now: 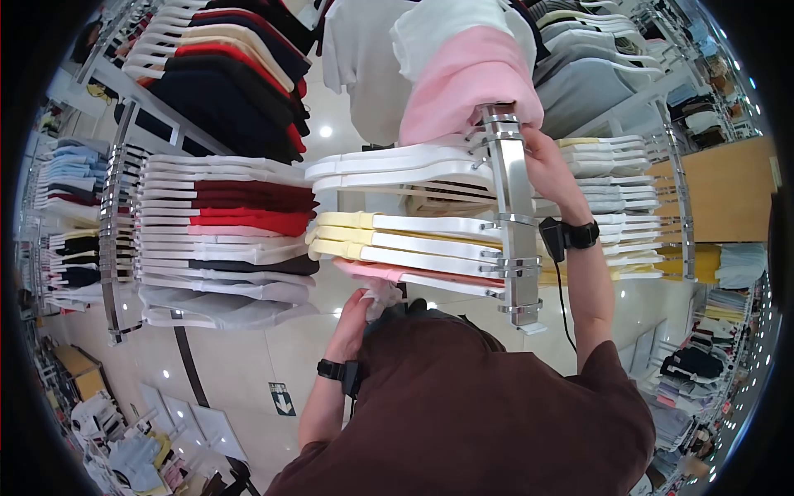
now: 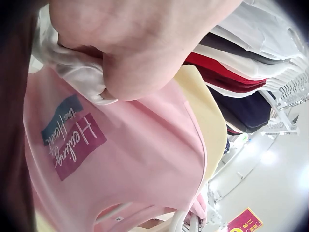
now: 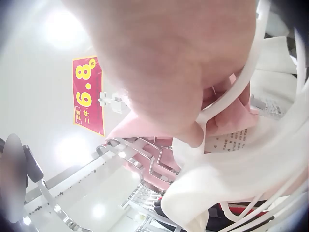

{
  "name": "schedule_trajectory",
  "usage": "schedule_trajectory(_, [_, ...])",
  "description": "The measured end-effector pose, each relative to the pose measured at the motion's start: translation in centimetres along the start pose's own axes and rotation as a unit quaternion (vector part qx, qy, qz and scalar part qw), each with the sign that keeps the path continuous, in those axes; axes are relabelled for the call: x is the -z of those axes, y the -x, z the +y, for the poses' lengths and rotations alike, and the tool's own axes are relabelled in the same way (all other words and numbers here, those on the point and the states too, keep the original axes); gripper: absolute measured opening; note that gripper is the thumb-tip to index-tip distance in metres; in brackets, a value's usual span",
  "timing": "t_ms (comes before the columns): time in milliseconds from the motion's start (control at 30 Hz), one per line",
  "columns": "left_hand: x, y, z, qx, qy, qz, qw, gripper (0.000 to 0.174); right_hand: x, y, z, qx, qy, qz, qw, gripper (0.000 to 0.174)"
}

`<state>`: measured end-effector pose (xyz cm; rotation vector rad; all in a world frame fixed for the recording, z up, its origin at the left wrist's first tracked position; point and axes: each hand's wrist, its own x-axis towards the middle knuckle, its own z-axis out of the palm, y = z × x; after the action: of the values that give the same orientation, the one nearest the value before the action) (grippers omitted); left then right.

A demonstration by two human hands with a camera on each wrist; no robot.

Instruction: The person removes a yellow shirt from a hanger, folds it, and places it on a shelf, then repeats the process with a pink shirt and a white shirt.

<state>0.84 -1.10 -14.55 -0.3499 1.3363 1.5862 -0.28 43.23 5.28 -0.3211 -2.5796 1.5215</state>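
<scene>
My left hand (image 1: 351, 322) grips a crumpled, thin whitish material (image 2: 79, 72), low beside the hanging clothes. Close behind it in the left wrist view hangs a pink T-shirt (image 2: 149, 154) with a printed "Healing the Heart" patch; a pale yellow garment (image 2: 200, 96) is behind that. Up at the end of the chrome display arm (image 1: 517, 190), my right hand (image 1: 550, 169) pinches a white hanger (image 3: 247, 72) between thumb and fingers. Pink cloth (image 1: 463, 78) drapes there, partly hiding the fingers in the head view. A printed care label (image 3: 227, 142) shows just below the hand.
Several white hangers (image 1: 413, 169) fill the chrome arm in front of me. Left of it, red, dark and white garments (image 1: 240, 223) hang on another rail, and more racks of grey clothes (image 1: 591, 91) stand at right. A red price sign (image 3: 88, 96) hangs overhead.
</scene>
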Motion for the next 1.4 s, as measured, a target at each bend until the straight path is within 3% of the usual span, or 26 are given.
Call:
schedule_trajectory(33, [0.0,-0.1,-0.2,0.001,-0.006,0.001,1.000,0.026,0.0,0.2,-0.9,0.034,0.057,0.026,0.997,0.033])
schedule_trajectory(100, [-0.2,-0.3,-0.4,0.003,-0.019,-0.006,1.000,0.026,0.2,0.1,-1.7,0.018,0.054,0.036,0.998,0.034])
schedule_trajectory(233, [-0.1,-0.2,-0.8,0.007,-0.018,-0.013,1.000,0.029,0.1,-0.1,-3.9,0.074,0.054,0.049,0.995,0.031])
schedule_trajectory(300, [0.0,0.0,-0.8,0.009,-0.026,-0.018,0.999,0.030,0.4,-0.1,-5.5,0.065,0.146,0.035,0.986,0.027])
schedule_trajectory(333, [-0.3,0.2,-0.7,0.011,-0.026,-0.011,1.000,0.031,0.3,-0.2,-5.3,0.148,0.166,0.062,0.973,0.026])
schedule_trajectory(367, [-0.5,0.4,-0.6,0.014,-0.024,-0.005,1.000,0.032,0.2,-0.2,-5.5,0.148,0.167,0.066,0.973,0.026])
schedule_trajectory(433, [-0.2,0.3,-1.1,0.008,-0.023,-0.009,1.000,0.033,-0.2,-0.2,-6.2,0.141,0.052,0.107,0.983,0.025])
schedule_trajectory(533, [-0.3,0.3,-1.5,0.001,-0.018,-0.009,1.000,0.034,-0.4,-0.2,-7.7,0.113,0.011,0.187,0.976,0.027])
schedule_trajectory(667, [-0.3,0.5,-1.8,0.007,-0.019,-0.003,1.000,0.034,-0.1,-0.8,-8.3,0.139,-0.012,0.189,0.972,0.025])
schedule_trajectory(733, [-0.3,0.5,-1.9,0.004,-0.020,-0.001,1.000,0.033,0.6,-2.3,-8.3,0.201,0.065,0.225,0.951,0.026])
schedule_trajectory(967, [-1.1,1.1,-1.6,0.000,-0.030,-0.006,1.000,0.031,1.0,-5.5,-9.9,0.209,0.112,0.245,0.940,0.020])
schedule_trajectory(1033, [-1.1,1.3,-1.6,-0.003,-0.032,-0.002,0.999,0.031,1.4,-6.5,-9.1,0.266,0.186,0.298,0.898,0.015])
schedule_trajectory(1133, [-0.8,1.5,-2.2,-0.005,-0.030,0.002,1.000,0.030,1.3,-6.6,-8.1,0.263,0.205,0.312,0.890,0.020])
schedule_trajectory(1167, [-0.5,1.6,-2.3,-0.007,-0.024,0.004,1.000,0.030,0.9,-6.5,-7.4,0.270,0.202,0.307,0.890,0.020])
schedule_trajectory(1233, [-0.4,2.0,-2.5,-0.008,-0.018,0.008,1.000,0.030,0.2,-4.9,-6.0,0.149,0.006,0.213,0.966,0.023])
schedule_trajectory(1267, [-0.4,2.0,-2.5,-0.007,-0.016,0.008,1.000,0.030,0.2,-3.8,-6.1,0.083,-0.009,0.124,0.989,0.026])
schedule_trajectory(1300, [-0.3,2.0,-2.7,-0.007,-0.013,0.009,1.000,0.030,0.2,-3.5,-5.4,0.084,-0.009,0.120,0.989,0.026])
schedule_trajectory(1367, [-0.3,1.8,-2.7,-0.001,-0.018,-0.002,1.000,0.030,0.1,-3.1,-3.4,0.103,0.025,0.031,0.994,0.030])
schedule_trajectory(1400, [-0.4,1.9,-2.5,-0.003,-0.019,-0.003,1.000,0.030,0.2,-2.9,-3.7,0.059,0.000,-0.015,0.998,0.034])
